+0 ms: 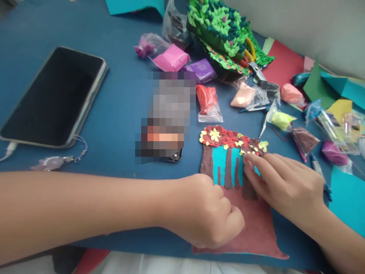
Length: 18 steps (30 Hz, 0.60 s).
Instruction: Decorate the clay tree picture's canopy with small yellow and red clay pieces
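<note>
A clay picture (251, 224) lies on the table in front of me, with a reddish-brown lower part, brown trunks over turquoise paper, and red, brown and yellow clay flowers (225, 137) along its top. My left hand (212, 213) is closed in a fist over the picture's left middle; whatever its fingers may hold is hidden. My right hand (288, 180) reaches in from the right. Its thumb and index fingertips are close together at the right trunk, just under the flowers. Anything between those fingertips is too small to make out.
Left lies a phone (54, 99) with a cable and charm; a blurred-out device (171, 114) is mid-table. Beyond are bagged clay in pink (172, 58), purple (201, 71) and red (208, 101), a green clay-leaf piece (219, 23), a compass (264, 118) and coloured paper (285, 62).
</note>
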Motion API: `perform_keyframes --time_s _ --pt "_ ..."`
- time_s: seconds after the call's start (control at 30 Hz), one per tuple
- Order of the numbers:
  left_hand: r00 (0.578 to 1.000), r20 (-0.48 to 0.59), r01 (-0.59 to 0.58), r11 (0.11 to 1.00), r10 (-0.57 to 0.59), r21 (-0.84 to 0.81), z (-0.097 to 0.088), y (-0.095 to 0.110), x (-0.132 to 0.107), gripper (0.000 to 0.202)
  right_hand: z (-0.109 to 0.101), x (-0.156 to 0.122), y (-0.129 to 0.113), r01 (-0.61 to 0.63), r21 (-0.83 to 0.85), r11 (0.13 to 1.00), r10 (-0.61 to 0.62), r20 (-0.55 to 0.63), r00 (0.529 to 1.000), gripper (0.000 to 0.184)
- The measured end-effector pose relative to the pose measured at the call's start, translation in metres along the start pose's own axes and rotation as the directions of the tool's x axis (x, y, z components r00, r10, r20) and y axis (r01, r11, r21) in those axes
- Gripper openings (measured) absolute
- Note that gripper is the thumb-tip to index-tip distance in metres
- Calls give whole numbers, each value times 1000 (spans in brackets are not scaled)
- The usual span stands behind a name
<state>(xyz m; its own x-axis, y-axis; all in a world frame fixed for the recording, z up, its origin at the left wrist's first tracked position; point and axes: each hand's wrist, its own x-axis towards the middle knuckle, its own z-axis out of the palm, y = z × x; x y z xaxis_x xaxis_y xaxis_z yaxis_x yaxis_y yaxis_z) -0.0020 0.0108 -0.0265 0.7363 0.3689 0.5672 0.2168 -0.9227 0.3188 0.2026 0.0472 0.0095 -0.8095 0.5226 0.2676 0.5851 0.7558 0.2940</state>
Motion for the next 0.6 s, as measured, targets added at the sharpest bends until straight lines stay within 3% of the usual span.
perform_keyframes --time_s 0.27,0.5,0.6 --pt "1000 8 3 1000 -4 26 1 0 0 17 -1 -1 -2 -113 -10 994 113 -4 994 12" --pt "1000 19 1 1000 -1 12 1 0 0 16 3 -3 -4 -121 63 991 121 3 993 15" --pt "999 -36 7 1000 -6 15 7 0 -2 16 3 -4 -3 -88 44 995 88 2 996 15"
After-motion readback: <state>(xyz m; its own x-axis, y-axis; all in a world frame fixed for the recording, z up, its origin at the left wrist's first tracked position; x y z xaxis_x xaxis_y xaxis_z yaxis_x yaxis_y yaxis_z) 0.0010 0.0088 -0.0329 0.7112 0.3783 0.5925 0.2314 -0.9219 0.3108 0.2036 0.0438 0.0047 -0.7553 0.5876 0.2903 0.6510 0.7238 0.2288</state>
